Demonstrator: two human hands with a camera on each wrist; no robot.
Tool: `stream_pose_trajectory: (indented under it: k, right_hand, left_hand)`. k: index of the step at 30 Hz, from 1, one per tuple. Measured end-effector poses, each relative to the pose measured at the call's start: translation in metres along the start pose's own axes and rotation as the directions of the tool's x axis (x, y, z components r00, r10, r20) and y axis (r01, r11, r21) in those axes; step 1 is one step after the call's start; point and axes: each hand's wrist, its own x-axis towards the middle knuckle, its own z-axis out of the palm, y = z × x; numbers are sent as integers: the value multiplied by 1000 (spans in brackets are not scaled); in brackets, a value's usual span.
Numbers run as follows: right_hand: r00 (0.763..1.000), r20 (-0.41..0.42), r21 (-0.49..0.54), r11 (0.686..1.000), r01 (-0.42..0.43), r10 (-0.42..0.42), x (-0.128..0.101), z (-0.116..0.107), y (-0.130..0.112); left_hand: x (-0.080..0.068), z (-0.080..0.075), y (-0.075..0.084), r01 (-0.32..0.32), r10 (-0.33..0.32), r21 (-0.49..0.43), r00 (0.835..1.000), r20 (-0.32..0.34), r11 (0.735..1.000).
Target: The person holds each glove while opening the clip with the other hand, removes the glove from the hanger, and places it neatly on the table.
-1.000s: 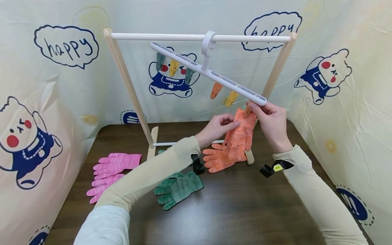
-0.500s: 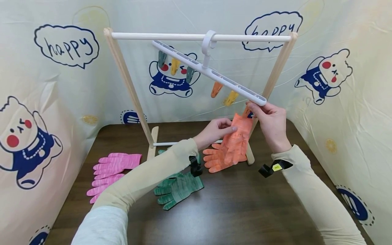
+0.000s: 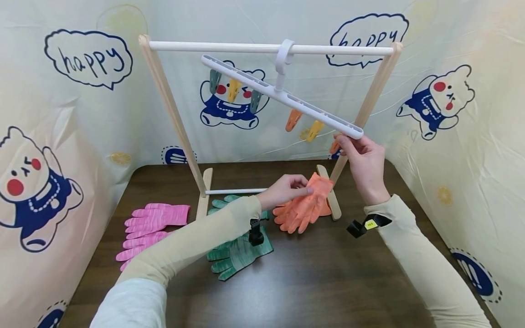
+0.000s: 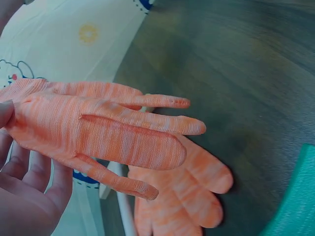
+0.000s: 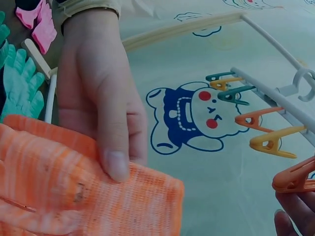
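My left hand (image 3: 283,193) pinches an orange knit glove (image 4: 118,130) near its cuff, thumb on top, with the glove's fingers dangling free. Under it on the table lies a second orange glove (image 4: 179,196), partly covered in the head view. At the low end of a tilted white clip hanger (image 3: 305,109), my right hand (image 3: 365,166) pinches an orange clothespin (image 5: 295,179) that hangs there. The held glove is below and left of that clothespin, apart from it. Other clothespins, such as a yellow one (image 5: 275,142), hang along the bar with nothing in them.
The hanger hooks over the white rail (image 3: 225,47) of a wooden-sided stand (image 3: 170,109). Green gloves (image 3: 242,257) lie beneath my left forearm, and pink gloves (image 3: 157,218) at the table's left. A printed curtain surrounds the dark table (image 3: 320,282).
My left hand has lowered the orange glove from beside the end clothespin to just over the other orange glove. My right hand has stayed at the hanger's end.
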Motion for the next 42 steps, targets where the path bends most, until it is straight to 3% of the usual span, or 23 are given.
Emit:
stream_pose_trajectory:
  k: [19,27,30,33,37,42]
  right_hand:
    - [1000,-7,90,996,-2,2,-8,-6,8]
    - [997,73,-42,998,-36,39,-20,-13,22]
    - [993,102,-91,995,-46,55,-27,-15,32]
    - [988,140,-120,991,-55,72,-34,-17,42]
    - [978,179,-159,984,-74,102,-41,-20,53]
    - [972,192,-192,976,-100,137,-49,-23,61]
  left_hand:
    - [-4,23,-23,36,-49,94,989,137,995]
    - [-3,37,-38,54,-76,113,976,206,992]
    - [-2,43,-45,11,-53,187,974,219,982]
    - [-3,47,-51,-50,-24,329,976,216,943]
    - [-4,53,-56,-89,-17,512,980,198,855]
    - [-3,63,-64,-109,-27,645,980,198,756]
